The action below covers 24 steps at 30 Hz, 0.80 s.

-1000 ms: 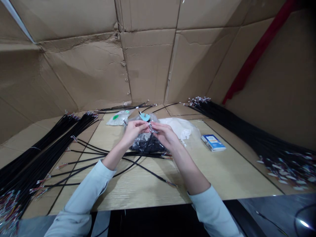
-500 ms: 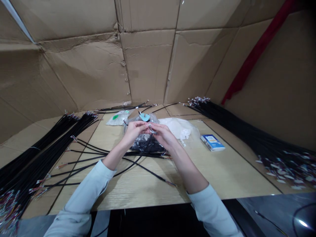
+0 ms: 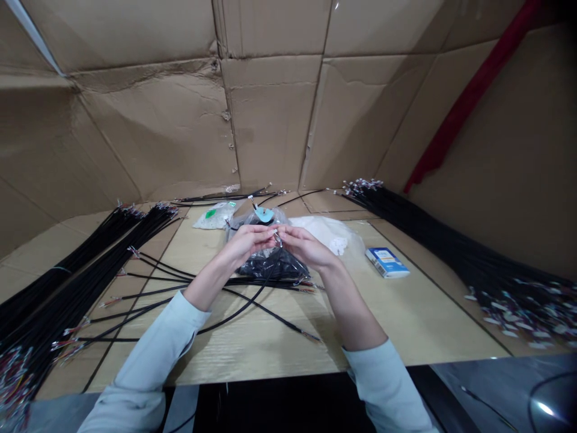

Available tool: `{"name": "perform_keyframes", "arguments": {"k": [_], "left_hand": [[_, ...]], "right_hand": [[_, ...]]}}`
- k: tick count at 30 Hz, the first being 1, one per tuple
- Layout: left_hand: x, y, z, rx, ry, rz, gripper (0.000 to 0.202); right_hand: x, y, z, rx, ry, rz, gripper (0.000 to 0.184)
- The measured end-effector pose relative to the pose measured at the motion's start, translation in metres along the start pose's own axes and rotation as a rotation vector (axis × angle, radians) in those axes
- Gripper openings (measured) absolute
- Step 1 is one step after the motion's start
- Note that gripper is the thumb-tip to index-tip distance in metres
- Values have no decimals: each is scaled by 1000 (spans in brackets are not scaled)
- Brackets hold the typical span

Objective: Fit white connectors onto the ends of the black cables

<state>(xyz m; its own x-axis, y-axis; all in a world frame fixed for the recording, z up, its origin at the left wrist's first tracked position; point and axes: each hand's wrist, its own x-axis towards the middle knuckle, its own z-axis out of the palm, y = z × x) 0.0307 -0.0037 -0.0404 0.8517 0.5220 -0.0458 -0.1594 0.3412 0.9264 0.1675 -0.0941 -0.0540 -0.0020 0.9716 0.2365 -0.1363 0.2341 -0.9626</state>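
Note:
My left hand [image 3: 250,239] and my right hand [image 3: 305,245] meet above the middle of the table, fingertips almost touching. Between the left fingertips is a small white piece that looks like a connector [image 3: 274,231]. The right fingers pinch thin loose wires [image 3: 278,240] at the end of a black cable [image 3: 241,311]. That cable hangs down from the hands and curves left over the table. How wires and connector join is too small to tell. Behind and below the hands lies a clear plastic bag [image 3: 265,266] with dark contents.
Several loose black cables [image 3: 153,293] lie left of centre. Thick cable bundles [image 3: 67,282] fill the left side, another bundle [image 3: 419,225] the right. A white bag [image 3: 315,225], a blue-and-white box [image 3: 387,262] and a green-marked bag [image 3: 216,215] lie farther back. Cardboard walls [image 3: 270,120] enclose the table.
The hands have dipped slightly, and the right hand has turned a little, its wrist shifting right. The held cable now shows more of its curve. Other things stay where they were.

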Motion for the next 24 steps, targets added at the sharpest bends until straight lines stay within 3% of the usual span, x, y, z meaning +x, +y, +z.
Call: {"name": "perform_keyframes", "arguments": {"k": [3,5,8,12,16,19,24], "left_hand": [[-1,1,2,14,46,11,8],[-2,2,5,16,122,40,5],[-4,4,12,1,258,88,3],[-8,4,21,6,366,140,6],[-10,1,24,20,352,200,12],[-7,1,19,68,314,174,14],[-3,10,1,438,180,279,17]], "right_hand": [[3,3,3,-119,46,-24,26],[4,5,9,-258,219,-77,24],[4,7,25,-540,588,-227,19],[-1,10,46,-910,826,-432,12],[-2,15,54,-1058,871,-559,17],[-2,19,52,-1123,908,-547,17],[-1,22,49,-1107,824,-478,23]]}}
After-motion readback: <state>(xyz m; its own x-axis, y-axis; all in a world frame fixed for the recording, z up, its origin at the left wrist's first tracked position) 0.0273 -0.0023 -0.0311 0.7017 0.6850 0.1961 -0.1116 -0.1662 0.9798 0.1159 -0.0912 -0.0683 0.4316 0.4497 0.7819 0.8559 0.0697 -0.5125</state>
